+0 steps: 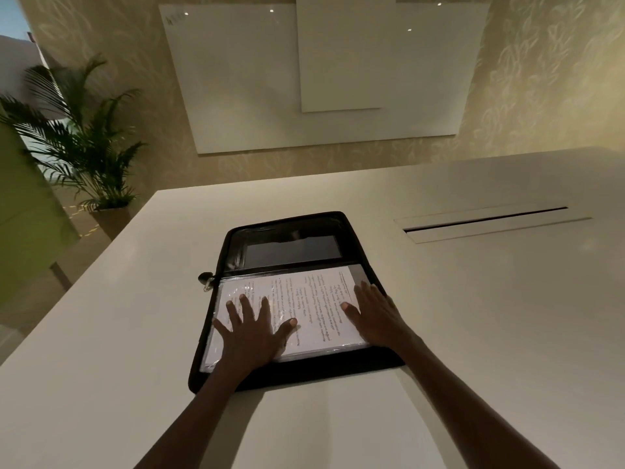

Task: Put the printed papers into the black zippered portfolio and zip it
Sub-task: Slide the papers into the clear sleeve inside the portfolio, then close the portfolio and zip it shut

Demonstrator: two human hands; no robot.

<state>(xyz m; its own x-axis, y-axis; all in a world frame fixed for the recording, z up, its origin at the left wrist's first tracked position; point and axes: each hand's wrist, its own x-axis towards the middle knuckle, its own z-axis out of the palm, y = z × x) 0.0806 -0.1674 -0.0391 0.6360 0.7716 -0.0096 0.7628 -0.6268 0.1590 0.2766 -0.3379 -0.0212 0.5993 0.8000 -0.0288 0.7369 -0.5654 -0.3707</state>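
The portfolio (291, 299) lies open on the desk (135, 333), its far half showing dark pockets. The papers (304, 309), in a clear sleeve, lie on its near half, printed side up. The left hand (252, 328) presses flat on the papers' left part, fingers (247, 306) spread wide. The right hand (375, 316) rests on the papers' right edge, fingers together, thumb out on the page. The zipper pull (206, 280) lies at the portfolio's left edge, by the fold.

Both hands flat, palms down: left hand (252, 328) splayed (right hand (375, 316) closer-fingered).
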